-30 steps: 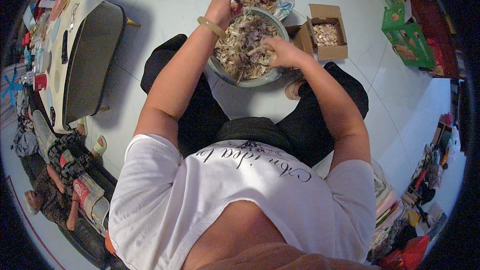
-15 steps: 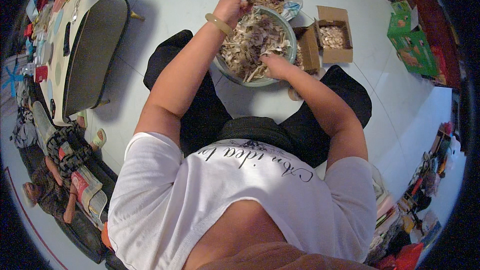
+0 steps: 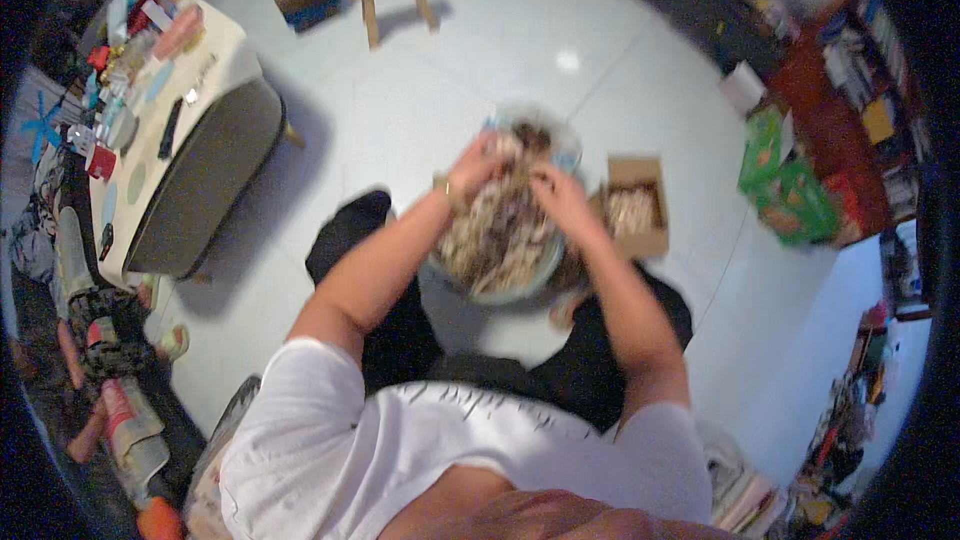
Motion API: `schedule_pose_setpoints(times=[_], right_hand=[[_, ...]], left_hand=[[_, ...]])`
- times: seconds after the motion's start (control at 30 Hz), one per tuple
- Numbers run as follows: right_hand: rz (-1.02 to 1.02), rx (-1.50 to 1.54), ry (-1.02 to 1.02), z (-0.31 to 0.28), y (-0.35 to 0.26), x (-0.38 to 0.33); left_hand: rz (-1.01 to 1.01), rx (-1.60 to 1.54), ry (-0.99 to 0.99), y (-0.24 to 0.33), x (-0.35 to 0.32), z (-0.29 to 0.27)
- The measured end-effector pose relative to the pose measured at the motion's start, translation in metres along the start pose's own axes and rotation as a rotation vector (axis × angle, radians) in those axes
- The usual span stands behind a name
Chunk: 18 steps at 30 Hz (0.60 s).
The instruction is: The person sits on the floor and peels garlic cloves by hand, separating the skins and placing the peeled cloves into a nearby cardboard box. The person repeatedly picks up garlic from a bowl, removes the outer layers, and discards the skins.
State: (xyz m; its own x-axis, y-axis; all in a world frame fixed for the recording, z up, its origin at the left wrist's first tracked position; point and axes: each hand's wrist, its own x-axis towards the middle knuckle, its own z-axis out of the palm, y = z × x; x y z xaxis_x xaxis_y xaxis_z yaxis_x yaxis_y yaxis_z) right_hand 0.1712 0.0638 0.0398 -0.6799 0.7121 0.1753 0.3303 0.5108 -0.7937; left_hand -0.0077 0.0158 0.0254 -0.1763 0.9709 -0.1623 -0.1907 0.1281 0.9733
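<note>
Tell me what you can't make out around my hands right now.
All in the head view:
Left hand and right hand: blur hides whether they grip anything.
Basin: its bottom is hidden under papery peelings.
Pale garlic-like cloves in the cardboard box: blurred, too small to count.
Plastic bag: blur obscures its contents.

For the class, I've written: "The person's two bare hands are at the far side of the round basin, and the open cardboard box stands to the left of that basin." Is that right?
One side is wrong: the open cardboard box stands to the right of the round basin, as the head view shows. The left hand and right hand are at its far side.
</note>
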Motion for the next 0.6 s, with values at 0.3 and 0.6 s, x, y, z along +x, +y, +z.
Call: schedule_pose_setpoints(times=[0.3,0.6], right_hand=[[0.137,0.216,-0.078,0.015,-0.003,0.011],[0.102,0.236,-0.067,0.009,-0.012,0.017]], left_hand=[[0.353,0.873,-0.042,0.01,-0.021,0.006],[0.213,0.764,-0.103,0.006,-0.03,0.004]])
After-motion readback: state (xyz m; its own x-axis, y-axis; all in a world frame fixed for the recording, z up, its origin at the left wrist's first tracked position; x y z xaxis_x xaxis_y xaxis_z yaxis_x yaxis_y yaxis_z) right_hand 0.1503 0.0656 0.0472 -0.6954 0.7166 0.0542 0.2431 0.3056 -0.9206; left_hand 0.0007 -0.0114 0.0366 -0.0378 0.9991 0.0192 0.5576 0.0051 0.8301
